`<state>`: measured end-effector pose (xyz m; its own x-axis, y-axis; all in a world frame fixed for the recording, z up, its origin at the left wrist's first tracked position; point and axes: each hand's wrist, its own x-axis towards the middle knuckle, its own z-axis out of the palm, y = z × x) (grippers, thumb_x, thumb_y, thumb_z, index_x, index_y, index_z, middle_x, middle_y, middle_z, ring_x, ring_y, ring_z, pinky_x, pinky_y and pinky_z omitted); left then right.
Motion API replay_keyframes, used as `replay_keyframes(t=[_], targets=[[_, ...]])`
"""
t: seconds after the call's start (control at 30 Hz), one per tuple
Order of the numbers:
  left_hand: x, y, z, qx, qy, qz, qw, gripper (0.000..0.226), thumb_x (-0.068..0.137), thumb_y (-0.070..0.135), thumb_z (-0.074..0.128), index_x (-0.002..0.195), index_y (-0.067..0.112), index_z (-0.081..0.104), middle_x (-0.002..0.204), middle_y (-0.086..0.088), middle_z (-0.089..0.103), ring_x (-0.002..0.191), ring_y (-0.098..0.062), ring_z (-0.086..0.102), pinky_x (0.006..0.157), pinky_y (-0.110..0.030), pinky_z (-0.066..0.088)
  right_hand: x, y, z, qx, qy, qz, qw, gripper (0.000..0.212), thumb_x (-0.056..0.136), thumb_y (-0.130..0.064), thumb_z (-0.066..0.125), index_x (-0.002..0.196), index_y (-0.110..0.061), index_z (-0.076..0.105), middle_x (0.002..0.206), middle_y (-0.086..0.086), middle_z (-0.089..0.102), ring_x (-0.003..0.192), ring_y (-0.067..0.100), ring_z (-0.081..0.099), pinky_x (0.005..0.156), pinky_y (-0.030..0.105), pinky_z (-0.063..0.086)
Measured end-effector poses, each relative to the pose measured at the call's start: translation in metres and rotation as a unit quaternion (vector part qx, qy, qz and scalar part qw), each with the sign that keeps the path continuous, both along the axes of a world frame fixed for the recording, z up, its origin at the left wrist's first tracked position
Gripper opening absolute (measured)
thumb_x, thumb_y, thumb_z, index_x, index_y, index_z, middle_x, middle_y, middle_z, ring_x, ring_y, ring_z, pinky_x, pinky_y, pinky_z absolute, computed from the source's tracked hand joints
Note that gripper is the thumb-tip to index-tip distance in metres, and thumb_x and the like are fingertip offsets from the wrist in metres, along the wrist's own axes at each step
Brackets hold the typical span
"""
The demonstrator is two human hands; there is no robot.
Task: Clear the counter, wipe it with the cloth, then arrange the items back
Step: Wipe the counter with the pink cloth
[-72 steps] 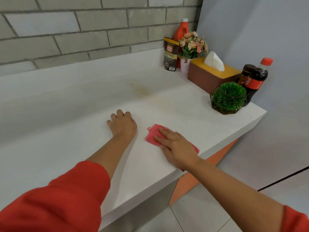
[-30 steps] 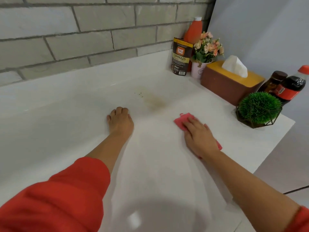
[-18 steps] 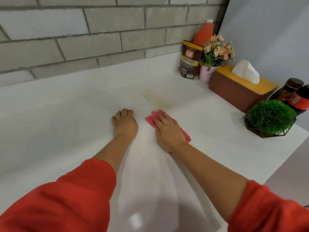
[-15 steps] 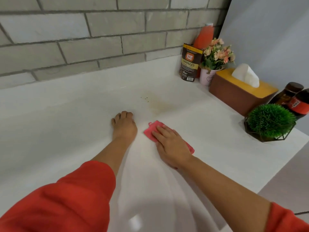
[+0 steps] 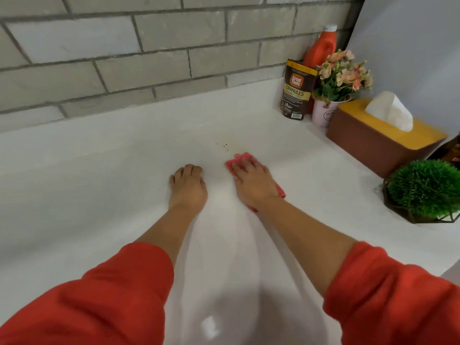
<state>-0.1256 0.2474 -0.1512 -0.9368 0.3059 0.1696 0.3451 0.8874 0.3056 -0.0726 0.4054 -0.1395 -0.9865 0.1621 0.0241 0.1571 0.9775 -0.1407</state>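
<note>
My right hand (image 5: 251,183) lies flat with straight fingers on a pink cloth (image 5: 239,159), pressing it onto the white counter (image 5: 99,195). The cloth's far edge sits just short of a few dark specks (image 5: 222,145). To its left, my left hand (image 5: 188,185) rests palm down on the counter with its fingertips curled under, holding nothing. Lined up along the right side are a brown granules pouch (image 5: 297,89), a red bottle (image 5: 321,49), a flower pot (image 5: 342,83), a brown tissue box (image 5: 380,135) and a green ball plant (image 5: 425,190).
A grey brick wall (image 5: 149,46) runs behind the counter and a pale wall (image 5: 410,46) closes the right side. A dark bottle (image 5: 454,153) shows at the right edge behind the plant. The counter's front right corner (image 5: 448,270) drops off to the floor.
My right hand has slid the cloth farther back, over the faint brown stain toward the dark specks. My left hand has stayed in place.
</note>
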Motion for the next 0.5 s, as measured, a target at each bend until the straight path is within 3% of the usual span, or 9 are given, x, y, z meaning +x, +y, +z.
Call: replay_keyframes(t=[0.1,0.17,0.27,0.37,0.5], targets=[[0.0,0.001,0.0,0.0,0.0,0.002,1.0,0.035,0.096,0.015,0.035,0.129,0.013,0.047,0.134,-0.005,0.044,0.128,-0.026,0.034,0.108,-0.035,0.02,0.041,-0.02,0.0,-0.023,0.009,0.11,0.994,0.053,0.096,-0.039,0.018,0.146,-0.029,0.03,0.157,-0.001,0.02,0.145,0.021,0.013,0.116,0.037,0.012],[0.0,0.001,0.0,-0.001,0.006,0.002,1.0,0.034,0.096,0.015,0.035,0.128,0.014,0.047,0.134,-0.004,0.044,0.127,-0.025,0.034,0.108,-0.034,0.021,0.065,-0.012,0.001,-0.057,0.009,0.128,0.99,0.063,0.088,-0.044,0.008,0.145,-0.03,0.033,0.156,-0.003,0.022,0.146,0.018,0.014,0.117,0.036,0.012],[0.001,0.0,0.0,0.003,0.012,0.001,1.0,0.034,0.097,0.015,0.034,0.128,0.015,0.047,0.134,-0.002,0.044,0.127,-0.023,0.034,0.108,-0.032,0.02,0.066,0.022,-0.003,-0.047,0.024,0.057,0.997,0.064,0.085,-0.043,0.011,0.143,-0.032,0.036,0.156,-0.004,0.023,0.146,0.014,0.015,0.115,0.038,0.017],[0.001,0.001,-0.001,0.007,0.015,-0.001,1.0,0.033,0.097,0.015,0.033,0.127,0.015,0.047,0.132,-0.001,0.044,0.127,-0.022,0.034,0.107,-0.031,0.02,0.031,0.056,-0.003,-0.015,0.024,-0.059,0.998,0.051,0.094,-0.036,0.024,0.144,-0.03,0.034,0.156,-0.001,0.021,0.146,0.018,0.013,0.115,0.042,0.016],[-0.001,0.001,-0.003,0.004,0.02,0.001,1.0,0.034,0.097,0.015,0.034,0.127,0.015,0.047,0.132,-0.002,0.044,0.126,-0.024,0.034,0.107,-0.033,0.021,-0.022,0.053,0.0,0.008,-0.01,-0.091,0.996,0.048,0.099,-0.031,0.027,0.146,-0.025,0.027,0.156,0.005,0.019,0.144,0.028,0.012,0.115,0.043,0.015]])
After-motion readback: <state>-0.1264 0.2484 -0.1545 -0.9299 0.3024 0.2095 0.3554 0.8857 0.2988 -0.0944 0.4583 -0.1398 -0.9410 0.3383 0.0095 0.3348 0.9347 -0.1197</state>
